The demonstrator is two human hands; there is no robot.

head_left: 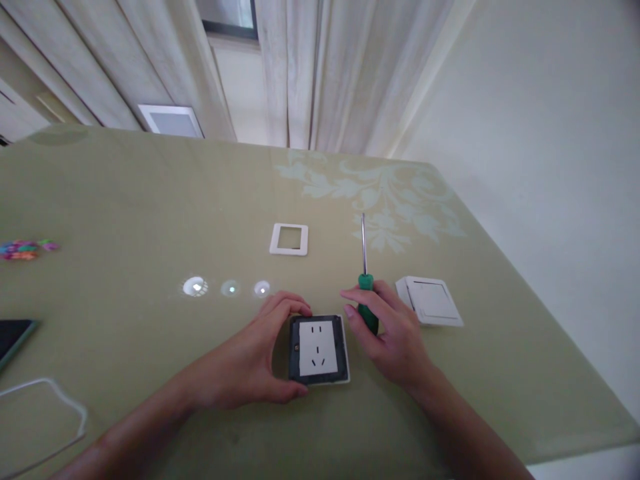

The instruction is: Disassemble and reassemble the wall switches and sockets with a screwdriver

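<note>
A wall socket [319,349], white-faced on a dark grey body, lies flat on the green table [150,220] close to me. My left hand [255,360] curls round its left side, thumb at the near edge and fingers at the far edge. My right hand [393,333] is closed round the green handle of a screwdriver [365,280]. Its metal shaft points away from me, just right of the socket.
A white square cover frame [289,239] lies farther back. A white switch plate [430,301] sits right of my right hand. Coloured bits [25,249], a dark flat object [13,335] and a clear tray [37,420] lie at the left. The table edge runs along the right.
</note>
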